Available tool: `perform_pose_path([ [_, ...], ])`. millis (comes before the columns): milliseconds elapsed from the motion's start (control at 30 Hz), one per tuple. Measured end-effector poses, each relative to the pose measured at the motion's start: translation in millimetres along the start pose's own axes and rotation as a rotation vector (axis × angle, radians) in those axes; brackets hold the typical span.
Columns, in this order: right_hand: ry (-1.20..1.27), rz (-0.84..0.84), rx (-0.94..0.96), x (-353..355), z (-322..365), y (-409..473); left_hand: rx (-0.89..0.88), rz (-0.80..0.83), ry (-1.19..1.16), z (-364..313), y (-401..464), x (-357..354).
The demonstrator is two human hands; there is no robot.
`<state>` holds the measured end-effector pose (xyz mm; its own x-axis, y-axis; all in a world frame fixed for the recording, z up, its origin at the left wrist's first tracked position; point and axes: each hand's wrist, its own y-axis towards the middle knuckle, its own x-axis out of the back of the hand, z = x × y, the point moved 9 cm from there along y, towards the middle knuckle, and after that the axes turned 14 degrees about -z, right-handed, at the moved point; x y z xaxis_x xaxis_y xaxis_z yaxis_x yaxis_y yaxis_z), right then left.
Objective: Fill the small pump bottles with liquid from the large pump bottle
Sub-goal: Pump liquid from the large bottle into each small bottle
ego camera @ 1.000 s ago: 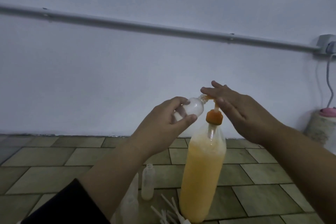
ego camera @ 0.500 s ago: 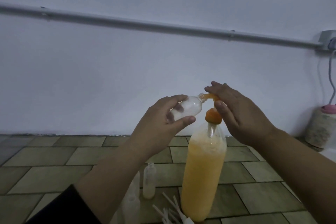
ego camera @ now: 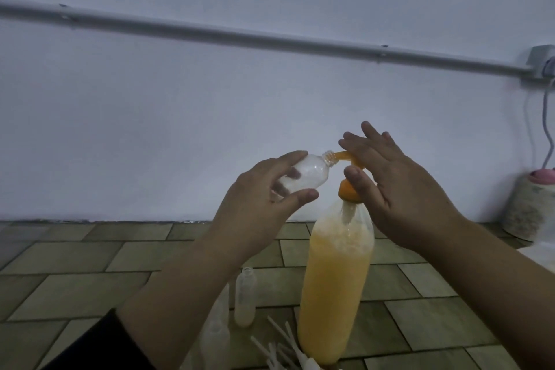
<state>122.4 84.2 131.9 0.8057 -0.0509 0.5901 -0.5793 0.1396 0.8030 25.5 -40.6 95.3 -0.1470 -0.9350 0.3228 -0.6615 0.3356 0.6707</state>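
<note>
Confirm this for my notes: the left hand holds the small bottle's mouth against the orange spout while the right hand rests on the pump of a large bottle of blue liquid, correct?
Not quite. The head view shows the large bottle holds orange-yellow liquid, not blue. The rest stands: the left hand holds the small bottle at the spout, the right hand on the pump.

Large pump bottle (ego camera: 336,294) stands upright on the tiled floor (ego camera: 90,273) | small bottle (ego camera: 99,173) held tilted at its spout, to the left | another small bottle (ego camera: 245,297) stands left of it — loose pump tubes (ego camera: 279,345) lie at its foot.
</note>
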Motion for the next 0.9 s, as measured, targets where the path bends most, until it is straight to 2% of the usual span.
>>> perform_pose_path([
  [233,0.095,-0.097,-0.032,-2,9,0,-0.151,-0.027,0.171,-10,3,5],
  [333,0.036,-0.121,-0.053,-9,8,-6,-0.162,-0.011,0.195,-8,-1,3],
  [467,0.000,-0.073,0.018,-9,11,-6,-0.143,0.022,0.205,-10,-4,3],
  [600,0.056,-0.102,0.023,4,7,0,-0.148,0.026,0.183,-18,2,4],
  [733,0.134,-0.192,-0.090,0,7,-9,-0.154,0.034,0.183,-18,-2,-2],
  [900,0.114,-0.136,-0.036,-1,17,-5,-0.113,0.029,0.174,-12,-3,2],
])
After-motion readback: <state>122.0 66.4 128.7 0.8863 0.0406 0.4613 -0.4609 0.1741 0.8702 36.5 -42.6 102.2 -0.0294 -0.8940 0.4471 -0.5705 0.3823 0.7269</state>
